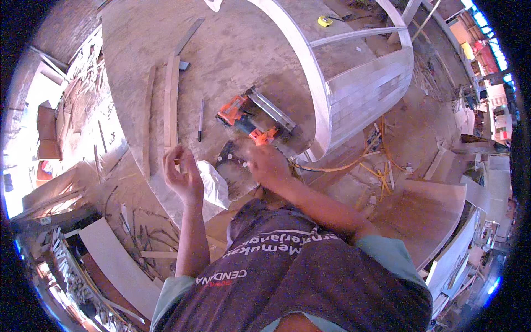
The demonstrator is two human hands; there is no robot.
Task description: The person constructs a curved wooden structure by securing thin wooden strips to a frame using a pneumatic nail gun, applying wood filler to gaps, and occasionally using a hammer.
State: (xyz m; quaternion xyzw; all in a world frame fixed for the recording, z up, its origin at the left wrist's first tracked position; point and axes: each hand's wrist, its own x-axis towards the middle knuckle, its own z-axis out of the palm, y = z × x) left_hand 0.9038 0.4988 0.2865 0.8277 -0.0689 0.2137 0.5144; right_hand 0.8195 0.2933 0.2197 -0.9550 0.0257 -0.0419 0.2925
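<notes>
My left hand is raised at the near end of a long wooden strip, its fingers curled toward the thumb. Whatever may be between them is too small to make out. Close to the orange base of a nail gun, my right hand has its fingers curled in. Their grip is mostly hidden, and I cannot tell whether they touch the tool. The orange and black nail gun lies on the board with its silver magazine pointing right. Between my hands are a crumpled white bag and a small dark piece.
A pen and a second wooden strip lie on the large tabletop. A curved wooden frame with a slatted panel stands at right, a yellow tape measure beyond. An orange hose trails rightward; wood scraps litter the left.
</notes>
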